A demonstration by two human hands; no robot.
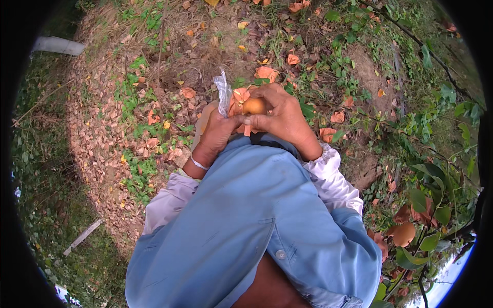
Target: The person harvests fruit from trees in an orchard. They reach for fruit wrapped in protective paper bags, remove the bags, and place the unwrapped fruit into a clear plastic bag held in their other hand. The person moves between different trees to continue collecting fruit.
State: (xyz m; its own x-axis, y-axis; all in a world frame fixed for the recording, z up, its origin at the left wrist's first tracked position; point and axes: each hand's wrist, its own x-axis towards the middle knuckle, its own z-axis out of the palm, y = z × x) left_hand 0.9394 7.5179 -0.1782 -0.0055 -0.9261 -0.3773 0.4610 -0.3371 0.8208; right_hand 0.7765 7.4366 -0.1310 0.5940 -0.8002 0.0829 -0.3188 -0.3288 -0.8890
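Note:
A round golden-brown fruit (254, 106), which looks like an Asian pear, is in front of my chest. My right hand (283, 111) curls around it from the right, thumb across its near side. My left hand (217, 131) pinches the torn orange paper wrapping (237, 101) along the fruit's left side. A crumpled strip of whitish plastic film (222, 90) stands up beside my left thumb; whether that hand grips it too is unclear. Under my left hand shows part of a tan object (202, 123), mostly hidden. Both wrists are bent inward, and the thumbs almost meet.
Dry leaves, weeds and scraps of orange paper (265, 73) cover the ground. Leafy branches (435, 57) reach in from the right. Another fruit (403, 234) hangs low at the right among leaves and brown paper. Pale posts (59, 45) stand at the left.

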